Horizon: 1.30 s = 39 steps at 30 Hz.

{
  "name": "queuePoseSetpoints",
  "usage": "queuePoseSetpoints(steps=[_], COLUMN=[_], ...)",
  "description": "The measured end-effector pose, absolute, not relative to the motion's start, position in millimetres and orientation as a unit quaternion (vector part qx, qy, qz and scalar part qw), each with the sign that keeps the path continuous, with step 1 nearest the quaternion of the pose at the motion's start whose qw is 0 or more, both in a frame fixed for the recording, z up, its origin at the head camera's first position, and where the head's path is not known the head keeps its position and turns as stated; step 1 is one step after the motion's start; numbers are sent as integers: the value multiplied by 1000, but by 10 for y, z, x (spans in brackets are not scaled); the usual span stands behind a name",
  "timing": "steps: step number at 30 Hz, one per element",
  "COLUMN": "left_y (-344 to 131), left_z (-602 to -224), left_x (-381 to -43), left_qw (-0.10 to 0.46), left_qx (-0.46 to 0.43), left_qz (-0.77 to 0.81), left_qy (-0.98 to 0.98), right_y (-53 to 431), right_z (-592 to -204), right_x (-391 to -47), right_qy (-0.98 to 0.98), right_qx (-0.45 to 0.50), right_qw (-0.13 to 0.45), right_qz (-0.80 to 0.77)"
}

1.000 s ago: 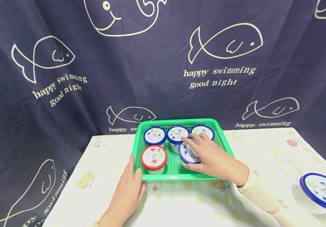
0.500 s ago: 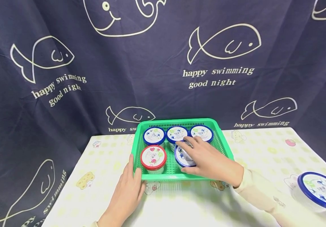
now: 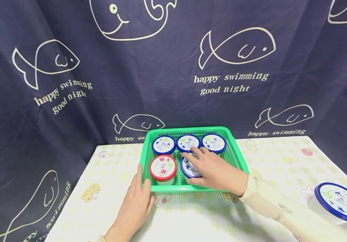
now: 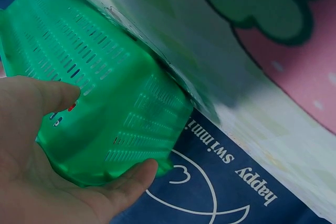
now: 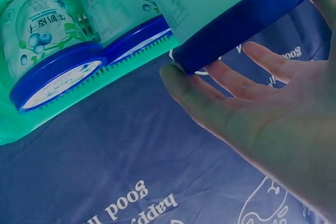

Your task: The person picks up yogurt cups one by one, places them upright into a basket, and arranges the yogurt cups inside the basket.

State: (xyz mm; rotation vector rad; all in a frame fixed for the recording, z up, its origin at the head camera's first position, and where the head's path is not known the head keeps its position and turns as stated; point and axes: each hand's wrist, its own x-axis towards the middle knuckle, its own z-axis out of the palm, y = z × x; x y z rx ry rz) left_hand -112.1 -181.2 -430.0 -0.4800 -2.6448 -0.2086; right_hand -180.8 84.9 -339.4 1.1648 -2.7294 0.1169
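My right hand point(image 3: 214, 170) grips a blue-lidded white tub point(image 3: 187, 168) round its lid, inside the green basket point(image 3: 241, 155). In the right wrist view, thumb and fingers spread round the blue lid point(image 5: 239, 22) of that tub. Left of it stands a red-lidded tub point(image 3: 162, 168) with berry pictures. My left hand point(image 3: 135, 200) rests on the basket's front left corner. In the left wrist view its thumb point(image 4: 60, 95) and a finger point(image 4: 139, 177) lie fairly straight along the two basket walls that meet there.
Along the basket's back wall stand blue-lidded tubs at left point(image 3: 163, 144), middle point(image 3: 186, 142) and right point(image 3: 213, 143). Another blue-lidded tub point(image 3: 340, 201) stands on the patterned tablecloth point(image 3: 116, 174) at the far right. A dark blue fish-print curtain point(image 3: 173, 77) hangs right behind the basket.
My right hand has shifted left with the blue-lidded tub, closer to the red-lidded tub. The left hand has stayed at the basket's corner.
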Motion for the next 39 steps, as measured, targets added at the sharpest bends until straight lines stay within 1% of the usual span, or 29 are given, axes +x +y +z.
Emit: queuePoseSetpoints(steps=[7,14,20,29,39], left_y=[-1809,-1809,-1811,-1818,-1817], left_z=[-4320,-4322,-4322,-4312,-4311], left_x=[-1125,-1124,-1118,-1115,-1118], left_qw=[209,208,210,208,205], left_qx=[-168,-167,-165,-166,-163], left_qz=[-79,-78,-75,-71,-76], left_qy=[-960,-961,-961,-961,-962], right_y=[833,782,696,573,536], right_z=[-3428,-3455,-3510,-3541,-3542], right_x=[-1884,-1907,-1935,-1958,-1961], right_qy=[-921,-929,-930,-923,-927], right_qx=[382,370,367,383,370], right_qw=[73,29,3,5,25], right_qz=[23,-9,-29,-33,-60])
